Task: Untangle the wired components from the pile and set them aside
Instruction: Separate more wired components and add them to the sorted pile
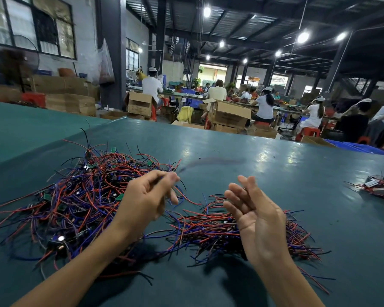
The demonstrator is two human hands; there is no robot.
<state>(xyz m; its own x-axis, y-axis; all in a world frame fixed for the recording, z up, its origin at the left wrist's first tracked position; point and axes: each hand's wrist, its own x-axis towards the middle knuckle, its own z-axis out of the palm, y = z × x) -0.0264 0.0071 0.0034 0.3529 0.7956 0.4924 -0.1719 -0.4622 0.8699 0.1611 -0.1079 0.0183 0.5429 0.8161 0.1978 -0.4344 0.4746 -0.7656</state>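
Note:
A big tangled pile (75, 196) of red, blue and black wires with small green boards lies on the left of the green table (275, 173). A smaller pile of wired components (204, 229) lies in front of me, partly hidden behind my right hand. My left hand (146, 196) is raised over the big pile's right edge, thumb and forefinger pinching a thin wire (208, 161) that streaks off to the right, blurred by motion. My right hand (253, 216) hovers above the smaller pile, palm turned left, fingers loosely spread, holding nothing.
A third bundle of wired parts (381, 189) sits at the table's far right edge. Beyond the table stand cardboard boxes (228, 116), red stools (308, 131) and several seated workers (264, 107) at long benches.

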